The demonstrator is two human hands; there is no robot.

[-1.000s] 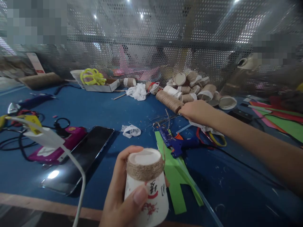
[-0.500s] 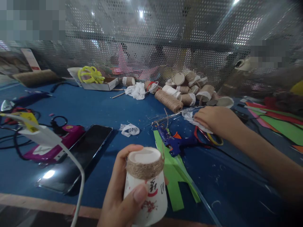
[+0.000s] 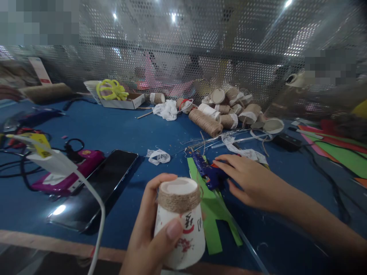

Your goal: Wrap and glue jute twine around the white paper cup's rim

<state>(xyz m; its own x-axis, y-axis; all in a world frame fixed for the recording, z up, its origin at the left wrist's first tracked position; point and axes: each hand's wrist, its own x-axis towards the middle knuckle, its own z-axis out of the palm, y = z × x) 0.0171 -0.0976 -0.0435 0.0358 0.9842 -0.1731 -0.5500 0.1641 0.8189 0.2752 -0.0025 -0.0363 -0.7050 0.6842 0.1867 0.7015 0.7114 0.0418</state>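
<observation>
A white paper cup point(image 3: 183, 244), upside down with printed characters and red blossoms, is gripped in my left hand point(image 3: 155, 229). Brown twine point(image 3: 179, 201) is wound round the cup's upper part, under its raised base. My right hand point(image 3: 243, 179) has its fingers apart at the handle of a blue glue gun point(image 3: 208, 170); whether they touch it I cannot tell. Out of the gun's rear a clear glue stick point(image 3: 243, 238) runs toward the table's front edge. Green paper point(image 3: 210, 233) lies beneath the gun.
Twine-wrapped cups point(image 3: 228, 121) and a twine spool point(image 3: 205, 123) are heaped at the back beside a mesh screen point(image 3: 177, 49). On the left lie a phone point(image 3: 106, 187), a purple power strip point(image 3: 60, 183) and a white cable point(image 3: 99, 214). A white strip point(image 3: 243, 151) lies behind my right hand.
My right hand has come away from the white strip on the right and moved left and nearer to the glue gun's handle. The left hand still holds the cup.
</observation>
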